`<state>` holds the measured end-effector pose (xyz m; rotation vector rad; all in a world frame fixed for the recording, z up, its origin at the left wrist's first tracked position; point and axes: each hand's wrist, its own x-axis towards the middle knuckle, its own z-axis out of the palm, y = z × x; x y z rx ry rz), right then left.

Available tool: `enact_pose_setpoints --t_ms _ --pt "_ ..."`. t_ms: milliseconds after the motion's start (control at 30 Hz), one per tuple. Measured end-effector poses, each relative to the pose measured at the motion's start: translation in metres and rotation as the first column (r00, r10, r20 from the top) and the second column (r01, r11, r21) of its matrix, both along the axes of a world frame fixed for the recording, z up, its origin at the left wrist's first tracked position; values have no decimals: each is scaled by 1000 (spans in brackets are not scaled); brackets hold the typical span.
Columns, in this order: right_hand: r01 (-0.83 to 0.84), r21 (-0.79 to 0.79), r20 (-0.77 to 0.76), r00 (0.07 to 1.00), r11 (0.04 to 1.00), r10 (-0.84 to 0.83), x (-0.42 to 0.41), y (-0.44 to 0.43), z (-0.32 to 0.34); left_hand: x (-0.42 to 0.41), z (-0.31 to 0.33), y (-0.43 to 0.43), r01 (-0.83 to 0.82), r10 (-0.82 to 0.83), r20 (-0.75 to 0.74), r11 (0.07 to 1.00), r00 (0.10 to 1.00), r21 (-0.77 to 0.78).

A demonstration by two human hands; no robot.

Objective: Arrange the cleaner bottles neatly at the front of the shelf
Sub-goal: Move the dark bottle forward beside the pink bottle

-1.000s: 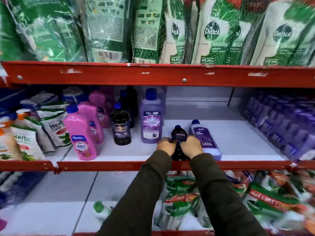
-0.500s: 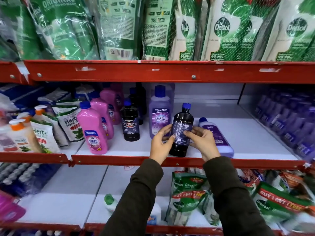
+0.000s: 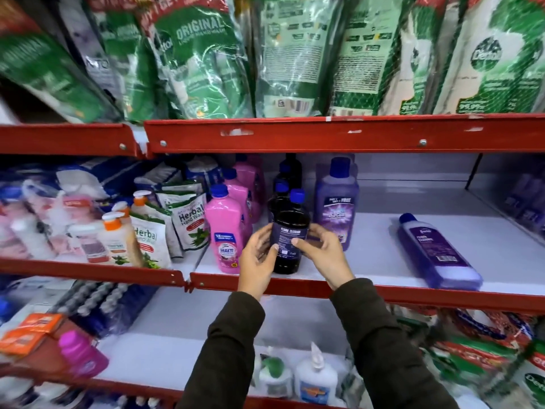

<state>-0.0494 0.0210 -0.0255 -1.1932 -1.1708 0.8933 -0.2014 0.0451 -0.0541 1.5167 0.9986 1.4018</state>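
A black cleaner bottle (image 3: 290,228) with a blue cap stands upright at the front of the white middle shelf (image 3: 368,261). My left hand (image 3: 258,261) grips its left side and my right hand (image 3: 326,256) its right side. A pink bottle (image 3: 225,231) stands just left of it, with more pink ones behind. Another black bottle (image 3: 278,191) stands right behind the held one. To the right is an upright purple bottle (image 3: 336,206). Farther right a purple bottle (image 3: 436,252) lies on its side near the front edge.
A red shelf lip (image 3: 413,293) runs along the front. Herbal hand-wash pouches (image 3: 188,222) and pump bottles (image 3: 118,237) fill the left bay. Green refill pouches (image 3: 295,54) hang over the upper shelf. More purple bottles (image 3: 528,199) sit at far right. Bottles and packets crowd the lower shelf.
The black bottle went from lying under both hands to upright, then moved left with my hands, now standing between the pink and purple bottles. The view shifted left.
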Motion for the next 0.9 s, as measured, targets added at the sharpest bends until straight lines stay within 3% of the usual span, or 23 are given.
enact_pose_setpoints --t_ms 200,300,467,800,900 --pt "99 63 86 991 993 -104 -20 4 -15 -12 -12 9 -11 11 -11 1000 1000 -11" --pt "171 99 52 983 980 -177 -28 -1 -21 -8 -16 3 -83 83 -25 996 996 15" --pt "290 170 86 948 942 -307 -42 -5 -25 4 -22 -9 -129 131 96 991 987 -20" --pt "331 148 30 940 932 -339 -38 -15 -30 1 -19 -3 -32 32 -60 999 998 5" --pt "255 123 108 957 959 -268 -26 -4 -28 -5 -17 2 54 -57 -105 998 993 -26"
